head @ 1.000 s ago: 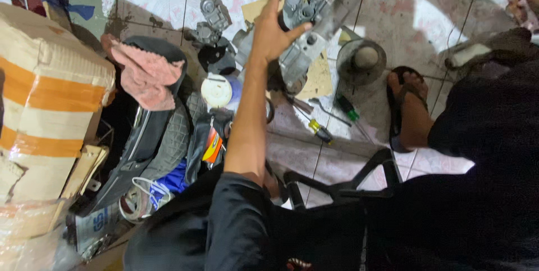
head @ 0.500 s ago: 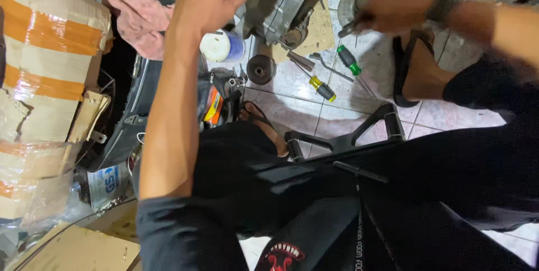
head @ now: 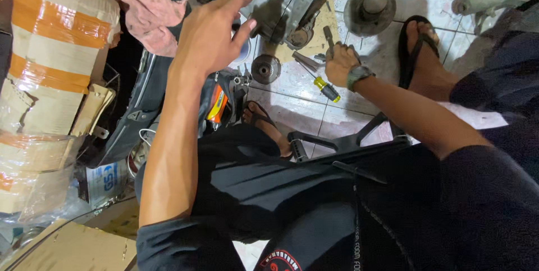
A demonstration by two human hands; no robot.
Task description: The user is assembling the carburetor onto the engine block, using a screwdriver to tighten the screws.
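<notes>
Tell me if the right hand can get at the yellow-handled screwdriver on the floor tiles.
Probably yes. The right hand is low over the tiles, just above the yellow-handled screwdriver, and nothing lies between them. It seems to already grip a tool, so it may need to free its fingers first.

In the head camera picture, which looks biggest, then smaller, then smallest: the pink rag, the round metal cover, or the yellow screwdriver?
1. Pink rag.
2. Round metal cover; it lies farther from the camera, so this gap is unsure.
3. Yellow screwdriver.
</notes>
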